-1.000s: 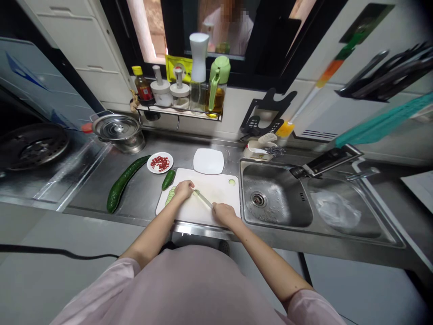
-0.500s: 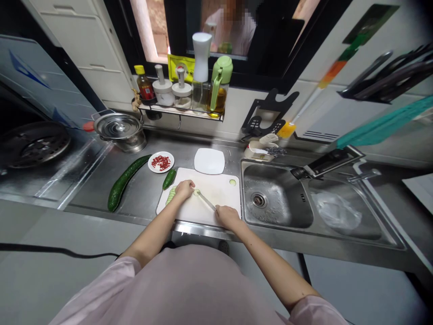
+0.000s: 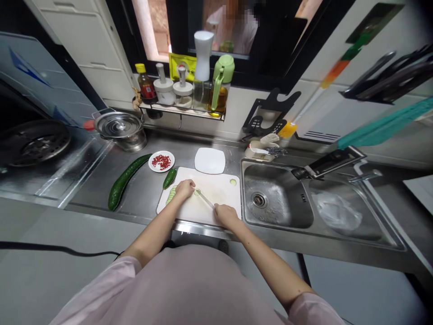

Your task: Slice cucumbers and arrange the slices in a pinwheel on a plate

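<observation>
My right hand (image 3: pixel 227 215) is closed round the handle of a knife (image 3: pixel 206 200), whose blade points up and left across the white cutting board (image 3: pixel 216 180). A pale green cucumber slice (image 3: pixel 197 192) lies at the blade's tip. My left hand (image 3: pixel 186 188) is curled on the board beside the tip, its fingers closed; what they grip is mostly hidden. Overlapping cucumber slices (image 3: pixel 172 193) lie left of that hand. A short cucumber piece (image 3: pixel 169 178) rests at the board's upper left edge, and one slice (image 3: pixel 233 182) sits alone at the upper right corner.
A whole cucumber (image 3: pixel 126 183) and a small plate of chopped red pieces (image 3: pixel 161 161) are to the left. A white square plate (image 3: pixel 209 161) sits behind the board. The sink (image 3: pixel 277 198) is on the right; a lidded steel pot (image 3: pixel 130 135) stands back left.
The view has shifted very slightly. Both hands and the knife keep nearly the same place on the board.
</observation>
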Tool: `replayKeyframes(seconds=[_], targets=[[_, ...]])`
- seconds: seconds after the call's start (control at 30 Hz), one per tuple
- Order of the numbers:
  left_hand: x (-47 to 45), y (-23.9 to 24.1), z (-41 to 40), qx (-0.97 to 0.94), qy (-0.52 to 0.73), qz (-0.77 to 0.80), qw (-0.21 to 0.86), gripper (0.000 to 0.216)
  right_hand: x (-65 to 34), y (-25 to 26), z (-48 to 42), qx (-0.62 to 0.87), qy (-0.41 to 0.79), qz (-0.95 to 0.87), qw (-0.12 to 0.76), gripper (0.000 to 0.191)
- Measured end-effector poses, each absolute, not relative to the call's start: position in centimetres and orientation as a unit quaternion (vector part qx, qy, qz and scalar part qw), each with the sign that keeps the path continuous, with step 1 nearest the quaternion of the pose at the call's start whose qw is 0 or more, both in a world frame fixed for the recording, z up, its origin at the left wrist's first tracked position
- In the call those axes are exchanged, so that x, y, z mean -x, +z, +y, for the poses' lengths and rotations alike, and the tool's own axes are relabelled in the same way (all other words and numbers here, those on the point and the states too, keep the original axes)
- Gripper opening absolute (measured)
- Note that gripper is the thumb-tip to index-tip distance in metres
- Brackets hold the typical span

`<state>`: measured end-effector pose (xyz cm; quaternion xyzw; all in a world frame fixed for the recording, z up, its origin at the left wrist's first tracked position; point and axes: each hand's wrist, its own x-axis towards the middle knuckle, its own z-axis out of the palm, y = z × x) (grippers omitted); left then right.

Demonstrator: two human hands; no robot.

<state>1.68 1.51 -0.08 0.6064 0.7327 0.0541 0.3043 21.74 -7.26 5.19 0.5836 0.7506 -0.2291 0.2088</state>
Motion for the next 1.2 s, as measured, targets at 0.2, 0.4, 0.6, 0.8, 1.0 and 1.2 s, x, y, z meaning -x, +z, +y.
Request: replayKeyframes(seconds=[0.2,0.4,0.6,0.8,1.0,1.2], targets=[[-1.6,-0.2,1.6,-0.608,0.055,0.732,0.304,0.020,-21.4,5.1,-6.9,-0.581,-0.225,0.754,0.206,0.035],[-1.6,-0.1,1.6,-0.608,0.049,0.732,0.305,0.020,-21.8,5.3,-7.5,-0.586,-0.229,0.748,0.213,0.033],[-1.7,0.1,1.6,-0.611,0.053,0.728,0.307,0.019,-22.4,5.6,-8.2,-0.595,-0.231,0.741,0.210,0.034],[-1.6,0.0,1.5,-0.611,0.054,0.728,0.306,0.020,-22.7,6.0,-8.8,-0.599,-0.238,0.733,0.217,0.035],[-1.8,0.1,1.4,-0.611,0.052,0.731,0.298,0.021,-23.5,6.0,-9.8,-0.601,-0.240,0.736,0.201,0.034],[-1.8,0.3,1.1,-0.620,0.050,0.723,0.300,0.019,-24.7,5.4,-10.6,-0.638,-0.242,0.716,0.146,0.033]])
